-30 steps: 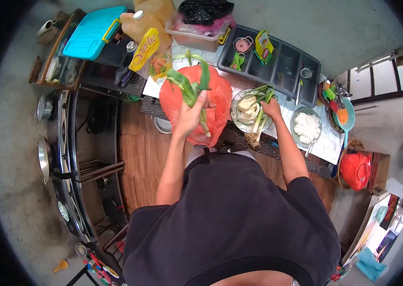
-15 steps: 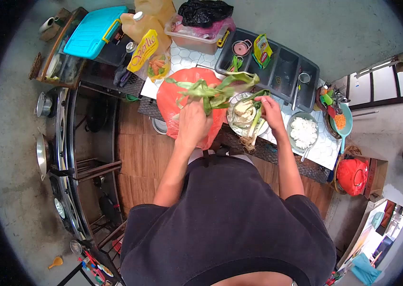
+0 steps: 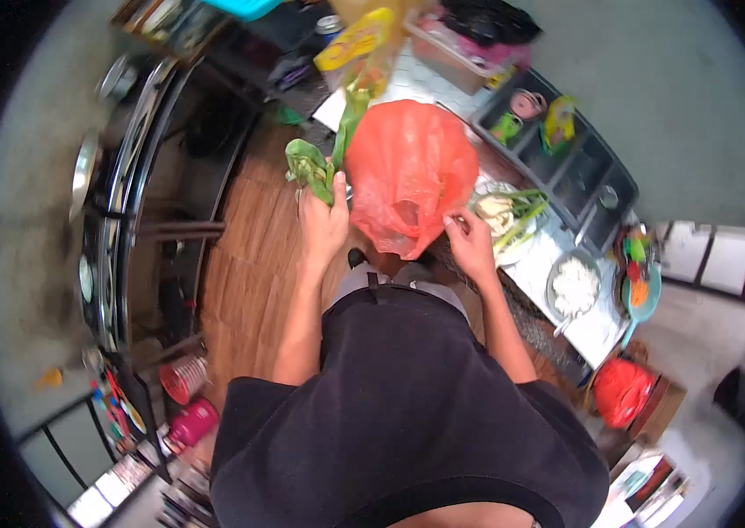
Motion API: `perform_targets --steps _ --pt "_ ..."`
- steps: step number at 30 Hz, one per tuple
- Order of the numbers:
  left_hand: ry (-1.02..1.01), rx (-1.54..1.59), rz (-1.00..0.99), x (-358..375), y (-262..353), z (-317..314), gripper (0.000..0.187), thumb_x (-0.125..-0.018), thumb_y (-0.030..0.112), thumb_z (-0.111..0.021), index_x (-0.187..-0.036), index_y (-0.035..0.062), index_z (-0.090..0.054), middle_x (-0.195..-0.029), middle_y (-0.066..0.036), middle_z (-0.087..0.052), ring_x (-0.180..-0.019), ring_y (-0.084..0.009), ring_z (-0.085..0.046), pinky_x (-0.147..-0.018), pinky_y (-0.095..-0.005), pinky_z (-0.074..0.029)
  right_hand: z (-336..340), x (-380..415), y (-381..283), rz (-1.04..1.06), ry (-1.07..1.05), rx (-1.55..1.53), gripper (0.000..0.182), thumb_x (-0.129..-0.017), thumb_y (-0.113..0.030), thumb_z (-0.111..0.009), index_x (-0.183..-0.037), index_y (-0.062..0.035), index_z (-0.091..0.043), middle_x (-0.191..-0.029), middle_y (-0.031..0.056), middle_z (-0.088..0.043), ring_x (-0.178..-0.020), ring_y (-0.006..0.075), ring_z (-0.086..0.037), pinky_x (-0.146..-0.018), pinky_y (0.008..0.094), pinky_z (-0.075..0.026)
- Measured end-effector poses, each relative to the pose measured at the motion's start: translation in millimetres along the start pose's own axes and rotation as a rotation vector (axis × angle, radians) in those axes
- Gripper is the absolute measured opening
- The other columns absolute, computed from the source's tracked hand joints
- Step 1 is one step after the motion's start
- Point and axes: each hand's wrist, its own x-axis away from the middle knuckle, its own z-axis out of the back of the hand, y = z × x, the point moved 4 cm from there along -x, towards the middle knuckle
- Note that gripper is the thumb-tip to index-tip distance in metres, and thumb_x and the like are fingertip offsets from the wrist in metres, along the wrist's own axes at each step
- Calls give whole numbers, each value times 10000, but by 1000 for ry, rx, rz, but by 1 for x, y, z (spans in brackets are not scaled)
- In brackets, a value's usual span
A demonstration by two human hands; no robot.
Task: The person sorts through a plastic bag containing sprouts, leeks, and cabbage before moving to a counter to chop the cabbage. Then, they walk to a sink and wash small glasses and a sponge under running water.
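My left hand (image 3: 323, 218) is closed around a bunch of long, limp green leaves (image 3: 309, 165), held upright left of a red plastic bag (image 3: 412, 163). With thumb and finger, my right hand (image 3: 471, 244) pinches the bag's lower right edge. The bag hangs at the table's edge, and its contents are hidden. Just beyond my right hand, a plate holds pale peeled pieces (image 3: 494, 211) and green onions (image 3: 526, 220).
A grey compartment tray (image 3: 570, 167) lies at the back right. A bowl of white food (image 3: 575, 286) and a blue-green pan (image 3: 643, 299) stand farther right. The black metal stove stand (image 3: 187, 176) is on the left. A yellow packet (image 3: 355, 44) sits behind the bag.
My left hand has moved left and away from the plate with the leaves. The right hand has let go of the green onions and now grips the bag's edge. The view has turned.
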Motion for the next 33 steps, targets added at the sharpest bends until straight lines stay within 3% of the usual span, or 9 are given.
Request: perform_targets --steps 6,9,12,16,19,20,21,24,33 --pt "84 28 568 74 -47 93 330 -968 273 -474 -1059 -24 -586 -933 -270 -625 -888 -456 -591 -767 -507 -457 -60 15 -97 406 -91 -40 191 -945 -133 -483 -887 11 -594 -712 26 -526 -614 121 -451 -557 280 -382" --pt "193 -48 724 129 -77 143 374 -961 334 -506 -1135 7 -555 -1010 -221 -621 -1005 -359 -606 -869 -433 -461 -120 21 -99 260 -445 -18 205 -900 -53 -396 -928 -8 -594 -761 17 -512 -642 100 -399 -591 246 -341" --pt "470 -116 517 185 -85 186 368 -956 271 -489 -1209 5 -528 -1132 -261 -585 -1078 -427 -547 -919 -481 -436 -189 48 -106 425 -803 108 220 -823 -19 -388 -917 7 -585 -731 48 -491 -661 112 -416 -615 275 -370" --pt "600 -69 765 286 -134 264 465 -949 286 -512 -1356 69 -451 -1294 -239 -516 -1213 -398 -481 -977 -453 -409 -306 99 -94 531 -1140 292 231 -805 5 -399 -941 17 -586 -778 180 -593 -748 262 -583 -741 315 -466" --pt "661 151 1104 370 -182 314 462 -942 282 -534 -1343 63 -460 -1312 -224 -520 -1230 -367 -488 -1001 -428 -394 -386 155 -104 573 -1291 379 224 -799 30 -448 -961 6 -600 -708 202 -561 -645 301 -579 -627 372 -453" --pt "762 155 1062 403 -204 328 374 -945 304 -548 -1203 38 -498 -994 -110 -511 -891 -237 -500 -754 -357 -429 -410 179 -113 585 -1359 369 214 -808 24 -456 -964 5 -600 -678 194 -540 -611 295 -560 -597 374 -441" --pt "863 159 1021 422 -204 353 335 -948 327 -562 -1064 13 -536 -676 4 -501 -552 -107 -511 -508 -285 -463 -436 203 -116 576 -1399 387 187 -857 24 -462 -973 2 -607 -649 27 -477 -615 90 -437 -565 260 -374" --pt "1071 565 1227 492 -231 392 290 -954 328 -555 -905 43 -526 -640 4 -480 -510 -98 -494 -442 -272 -440 -502 263 -118 459 -1580 310 192 -862 25 -460 -987 1 -604 -649 11 -471 -613 90 -436 -565 256 -370" --pt "1490 701 1241 605 -303 498 319 -932 385 -587 -892 75 -523 -584 38 -403 -440 -85 -410 -435 -273 -439 -686 413 -112 136 -1973 304 113 -891 -21 -549 -996 -28 -590 -740 3 -571 -645 74 -517 -573 228 -421"
